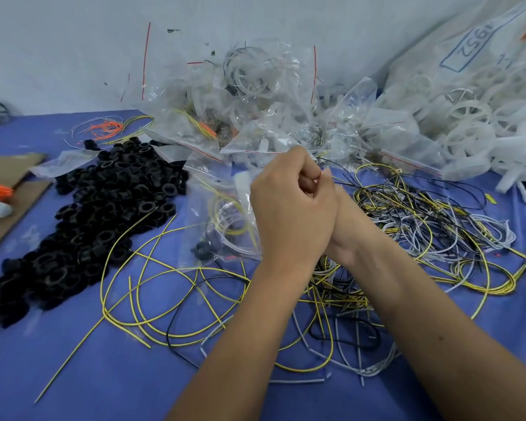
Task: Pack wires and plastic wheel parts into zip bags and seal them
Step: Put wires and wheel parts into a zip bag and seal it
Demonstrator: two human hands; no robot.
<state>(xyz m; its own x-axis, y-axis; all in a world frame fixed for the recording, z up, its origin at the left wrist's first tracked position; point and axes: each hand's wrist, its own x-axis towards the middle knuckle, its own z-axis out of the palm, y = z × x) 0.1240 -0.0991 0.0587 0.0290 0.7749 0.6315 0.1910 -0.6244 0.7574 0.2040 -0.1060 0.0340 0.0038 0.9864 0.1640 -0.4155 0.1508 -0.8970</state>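
Two hands meet over the middle of the blue table [82, 369]. The left hand [289, 205] is in front, fingers curled, pinching the upper edge of a clear zip bag [222, 226] that hangs to its left with yellow and white wire coils inside. The right hand [331, 192] is mostly hidden behind it; its fingertips seem to pinch a thin black wire [340, 170], though the hold itself cannot be made out. Loose yellow, black and white wires [422, 226] sprawl to the right and below. A heap of black plastic rings [104, 214] lies left. Behind, filled zip bags [255, 95] with red seal lines pile against the wall. At far right, white wheel parts [468, 129] spill from a large sack [480, 41] marked "1952", upside down.
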